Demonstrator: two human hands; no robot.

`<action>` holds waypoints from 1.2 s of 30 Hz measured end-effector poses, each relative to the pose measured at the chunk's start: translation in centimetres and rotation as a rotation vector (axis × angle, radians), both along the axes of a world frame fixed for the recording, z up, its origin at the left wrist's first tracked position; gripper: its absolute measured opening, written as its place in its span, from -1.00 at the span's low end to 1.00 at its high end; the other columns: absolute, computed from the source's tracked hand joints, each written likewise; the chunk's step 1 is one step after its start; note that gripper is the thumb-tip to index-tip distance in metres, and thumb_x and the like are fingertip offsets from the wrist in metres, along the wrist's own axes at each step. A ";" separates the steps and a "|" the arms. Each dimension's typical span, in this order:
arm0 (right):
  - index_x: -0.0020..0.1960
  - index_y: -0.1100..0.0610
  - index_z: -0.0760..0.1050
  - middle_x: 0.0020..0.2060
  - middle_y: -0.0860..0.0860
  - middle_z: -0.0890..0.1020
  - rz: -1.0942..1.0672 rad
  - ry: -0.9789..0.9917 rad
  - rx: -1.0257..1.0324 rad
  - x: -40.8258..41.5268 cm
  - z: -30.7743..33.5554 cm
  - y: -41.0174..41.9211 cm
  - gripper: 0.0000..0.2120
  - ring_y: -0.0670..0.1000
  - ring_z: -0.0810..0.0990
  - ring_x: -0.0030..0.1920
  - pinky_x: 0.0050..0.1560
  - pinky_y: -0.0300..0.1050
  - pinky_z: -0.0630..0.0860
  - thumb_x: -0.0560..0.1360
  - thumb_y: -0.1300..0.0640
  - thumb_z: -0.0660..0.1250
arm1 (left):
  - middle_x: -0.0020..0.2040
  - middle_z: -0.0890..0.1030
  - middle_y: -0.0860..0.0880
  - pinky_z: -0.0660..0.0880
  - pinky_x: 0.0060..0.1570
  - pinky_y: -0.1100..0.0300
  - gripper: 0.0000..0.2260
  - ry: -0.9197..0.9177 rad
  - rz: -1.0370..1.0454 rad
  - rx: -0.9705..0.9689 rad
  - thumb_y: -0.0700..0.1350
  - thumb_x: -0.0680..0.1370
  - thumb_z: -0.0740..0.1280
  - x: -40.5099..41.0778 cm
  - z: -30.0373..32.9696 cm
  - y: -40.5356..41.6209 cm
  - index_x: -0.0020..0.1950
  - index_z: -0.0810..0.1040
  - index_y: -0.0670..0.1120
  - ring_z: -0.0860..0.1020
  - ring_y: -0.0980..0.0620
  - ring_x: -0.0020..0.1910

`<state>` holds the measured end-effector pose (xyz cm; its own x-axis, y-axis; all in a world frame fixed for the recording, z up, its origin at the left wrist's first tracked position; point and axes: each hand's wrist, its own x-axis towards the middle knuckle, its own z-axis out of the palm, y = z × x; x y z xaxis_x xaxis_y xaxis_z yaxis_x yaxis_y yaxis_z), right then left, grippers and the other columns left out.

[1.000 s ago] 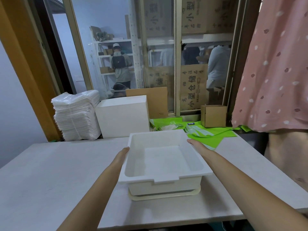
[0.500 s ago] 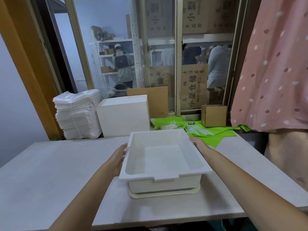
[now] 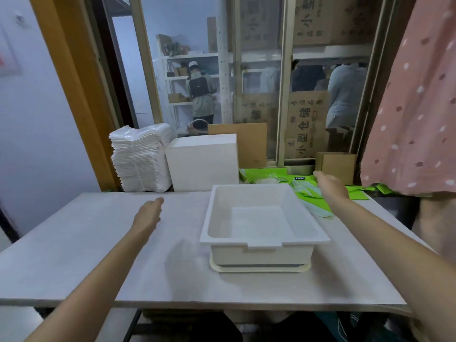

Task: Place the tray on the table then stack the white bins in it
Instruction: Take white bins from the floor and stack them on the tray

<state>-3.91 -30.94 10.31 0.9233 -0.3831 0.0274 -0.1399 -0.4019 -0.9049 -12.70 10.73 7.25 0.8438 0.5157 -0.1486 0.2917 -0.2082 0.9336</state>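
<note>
A white bin [image 3: 261, 253] stands upright inside a shallow cream tray [image 3: 259, 268] on the pale table [image 3: 98, 255]. Only the tray's rim shows below the bin. My left hand [image 3: 148, 214] hovers over the table to the left of the bin, fingers straight, holding nothing. My right hand [image 3: 329, 185] is raised beyond the bin's far right corner, over green sheets, fingers relaxed and empty. Neither hand touches the bin.
Behind the table stand a stack of white plastic sheets [image 3: 140, 157], a white box [image 3: 203, 162], cardboard boxes [image 3: 336, 166] and green sheets [image 3: 357, 191]. A pink dotted curtain [image 3: 414, 119] hangs at the right. People stand behind the glass.
Both hands let go of the bin's sides and moved away: the left hand swung out to the left, the right hand lifted back and to the right. The bin stays in the tray.
</note>
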 end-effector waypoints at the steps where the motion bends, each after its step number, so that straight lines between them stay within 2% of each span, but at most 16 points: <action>1: -0.22 0.12 0.46 -0.07 0.13 0.58 0.030 -0.037 -0.044 -0.2 1.1 1.0 -0.63 0.19 0.52 0.03 0.04 0.01 0.41 0.49 -0.17 0.15 | 0.36 0.46 -0.11 0.41 0.25 -0.04 -0.50 -0.001 0.036 0.033 0.15 0.57 0.10 -0.7 0.3 1.6 0.40 0.35 -0.11 0.48 -0.14 0.22; 2: -0.20 0.14 0.49 -0.11 0.12 0.58 0.071 -0.067 -0.073 -0.3 2.3 2.4 -0.63 0.18 0.52 0.02 0.04 0.00 0.41 0.48 -0.16 0.16 | 0.38 0.45 -0.11 0.39 0.30 -0.10 -0.48 0.002 0.075 0.061 0.17 0.55 0.09 -1.4 0.5 3.2 0.42 0.34 -0.09 0.46 -0.16 0.28; 4: -0.05 0.12 0.54 -0.06 0.12 0.59 0.165 -0.105 -0.156 -0.5 4.4 6.1 -0.63 0.15 0.51 0.02 0.09 -0.02 0.43 0.46 -0.17 0.18 | 0.40 0.43 -0.11 0.37 0.33 -0.17 -0.47 -0.006 0.152 0.106 0.18 0.55 0.07 -3.1 0.9 6.2 0.43 0.32 -0.07 0.42 -0.19 0.34; 8: 0.16 0.09 0.55 0.15 0.07 0.60 0.401 -0.173 -0.303 -1.7 7.1 16.4 -0.58 0.16 0.51 0.17 0.15 -0.01 0.43 0.50 -0.16 0.18 | 0.35 0.46 -0.14 0.39 0.29 -0.16 -0.44 -0.008 0.296 0.136 0.19 0.52 0.06 -8.7 0.8 11.5 0.39 0.36 -0.11 0.45 -0.21 0.27; 10: 0.18 0.10 0.55 0.16 0.05 0.60 0.543 -0.206 -0.334 -3.1 7.3 22.1 -0.57 0.13 0.52 0.17 0.16 -0.01 0.44 0.50 -0.16 0.20 | 0.29 0.49 -0.15 0.40 0.28 -0.14 -0.45 0.005 0.363 0.131 0.18 0.49 0.08 -12.1 0.2 14.1 0.34 0.40 -0.13 0.47 -0.22 0.22; 13: 0.17 0.07 0.53 0.05 -0.01 0.57 0.762 -0.230 -0.382 -6.6 6.6 30.2 -0.61 0.08 0.51 0.11 0.12 -0.03 0.44 0.49 -0.15 0.21 | 0.25 0.52 -0.20 0.41 0.29 -0.11 -0.49 0.025 0.500 0.134 0.13 0.51 0.08 -16.9 -1.1 17.5 0.29 0.45 -0.19 0.48 -0.25 0.21; 16: 0.11 0.11 0.56 0.05 0.06 0.63 0.940 -0.264 -0.424 -10.6 4.7 37.4 -0.61 0.07 0.56 0.03 0.04 -0.03 0.50 0.47 -0.12 0.21 | 0.18 0.54 -0.30 0.45 0.21 -0.11 -0.51 0.072 0.634 0.157 0.09 0.52 0.08 -21.8 -2.8 19.9 0.21 0.50 -0.24 0.50 -0.33 0.18; 18: 0.14 0.07 0.56 0.10 0.04 0.63 1.046 -0.274 -0.429 -13.4 2.6 41.3 -0.57 0.05 0.57 0.05 -0.05 -0.08 0.49 0.43 -0.16 0.22 | 0.19 0.54 -0.34 0.46 0.20 -0.15 -0.46 0.122 0.699 0.151 0.14 0.48 0.07 -25.2 -4.9 21.4 0.20 0.49 -0.26 0.51 -0.35 0.19; 20: 0.17 0.04 0.54 0.11 -0.02 0.62 1.133 -0.271 -0.414 -16.6 -0.3 44.2 -0.59 0.03 0.57 0.08 -0.01 -0.09 0.51 0.43 -0.15 0.25 | 0.17 0.55 -0.34 0.47 0.17 -0.14 -0.46 0.173 0.756 0.135 0.12 0.47 0.08 -28.4 -7.7 22.5 0.18 0.49 -0.29 0.52 -0.35 0.17; 22: 0.17 0.05 0.53 0.06 -0.03 0.62 1.198 -0.303 -0.424 -20.0 -3.7 46.4 -0.63 0.01 0.58 0.06 0.02 -0.07 0.55 0.45 -0.11 0.26 | 0.08 0.57 -0.36 0.48 0.03 -0.06 -0.54 0.223 0.796 0.137 0.07 0.51 0.09 -31.3 -10.6 22.7 0.06 0.51 -0.31 0.54 -0.31 0.05; 24: 0.12 0.06 0.54 -0.01 -0.05 0.62 1.289 -0.347 -0.444 -23.1 -7.5 48.1 -0.69 0.00 0.59 0.01 -0.02 -0.06 0.57 0.46 -0.06 0.28 | -0.03 0.53 -0.29 0.37 -0.08 0.05 -0.63 0.288 0.825 0.133 0.04 0.55 0.10 -34.2 -14.0 22.4 -0.04 0.47 -0.26 0.49 -0.22 -0.05; 26: 0.11 0.07 0.54 -0.03 -0.07 0.61 1.392 -0.338 -0.466 -25.8 -11.4 49.3 -0.71 -0.02 0.59 0.00 -0.02 -0.04 0.59 0.46 -0.04 0.29 | -0.05 0.49 -0.24 0.33 -0.07 0.08 -0.65 0.361 0.851 0.117 0.03 0.56 0.10 -36.9 -18.1 21.9 -0.02 0.46 -0.25 0.49 -0.21 0.00; 28: 0.19 0.08 0.52 0.07 -0.04 0.61 1.482 -0.278 -0.508 -28.0 -15.7 50.2 -0.65 -0.02 0.58 0.08 0.05 -0.02 0.58 0.47 -0.04 0.29 | -0.07 0.49 -0.21 0.34 -0.09 0.08 -0.64 0.420 0.876 0.064 0.03 0.56 0.10 -39.7 -22.6 21.2 -0.01 0.46 -0.26 0.50 -0.21 0.00; 32: 0.28 0.06 0.47 0.19 -0.02 0.57 1.590 -0.139 -0.700 -30.3 -23.8 50.7 -0.58 0.01 0.55 0.17 0.06 -0.05 0.53 0.46 -0.07 0.29 | -0.22 0.50 -0.18 0.35 -0.22 0.07 -0.67 0.532 0.947 -0.049 0.05 0.53 0.11 -44.8 -31.1 19.0 -0.19 0.40 -0.21 0.49 -0.17 -0.20; 34: 0.30 0.06 0.44 0.22 0.00 0.55 1.627 -0.038 -0.766 -30.8 -27.4 50.7 -0.53 0.04 0.54 0.19 0.09 -0.04 0.53 0.44 -0.08 0.31 | -0.21 0.51 -0.20 0.38 -0.19 0.05 -0.68 0.587 0.984 -0.085 0.05 0.53 0.12 -46.9 -34.4 17.9 -0.20 0.40 -0.21 0.51 -0.20 -0.18; 36: 0.34 0.06 0.40 0.24 0.02 0.52 1.655 0.074 -0.831 -31.1 -30.4 50.5 -0.47 0.07 0.53 0.20 0.14 0.00 0.51 0.42 -0.11 0.32 | -0.12 0.55 -0.24 0.42 -0.09 0.02 -0.67 0.639 1.004 -0.124 0.03 0.55 0.14 -48.4 -37.4 17.0 -0.09 0.45 -0.25 0.53 -0.23 -0.07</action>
